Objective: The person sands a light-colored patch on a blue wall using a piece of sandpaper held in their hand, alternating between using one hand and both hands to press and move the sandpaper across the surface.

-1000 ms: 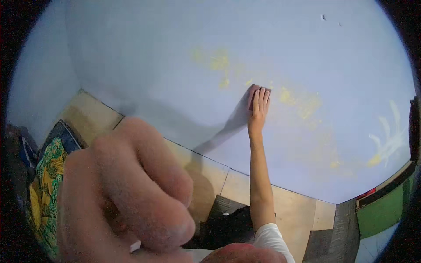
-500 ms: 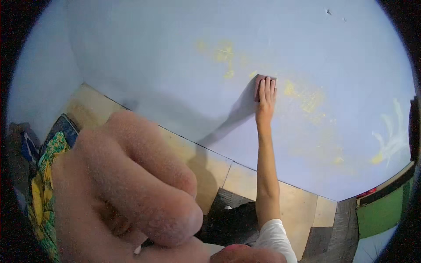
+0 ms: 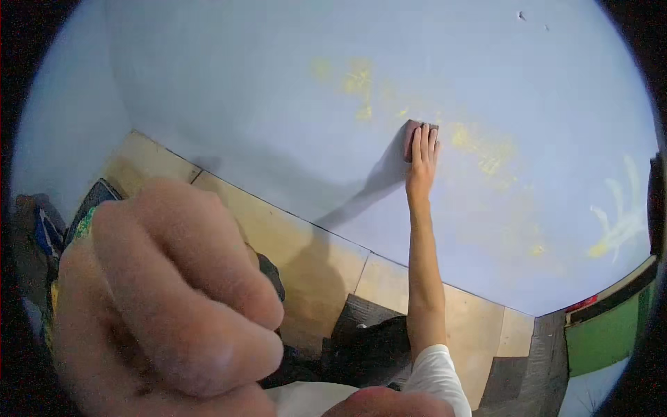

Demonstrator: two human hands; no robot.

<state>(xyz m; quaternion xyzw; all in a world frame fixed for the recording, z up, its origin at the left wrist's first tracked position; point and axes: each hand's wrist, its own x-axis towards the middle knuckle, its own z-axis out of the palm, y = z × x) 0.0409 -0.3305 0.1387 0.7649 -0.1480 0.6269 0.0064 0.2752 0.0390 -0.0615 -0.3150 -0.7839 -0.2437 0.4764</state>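
Flat against the pale blue wall, my right hand presses a reddish-brown sanding block with its fingers laid over it. Yellow smudges mark the wall on both sides of the block, and the arm is stretched out straight. Very large and close, my left hand fills the lower left with its fingers curled in. The inside of its palm is hidden, so anything in it does not show.
Tan and dark grey floor tiles run along the wall's foot. Green and yellow patterned cloth shows behind my left hand. At the right stand a green panel and a dark-edged item; a white and yellow painted plant shape is on the wall.
My left hand has shifted left, covering more of the patterned cloth and uncovering a dark shape beside it. The right hand and block have hardly moved.
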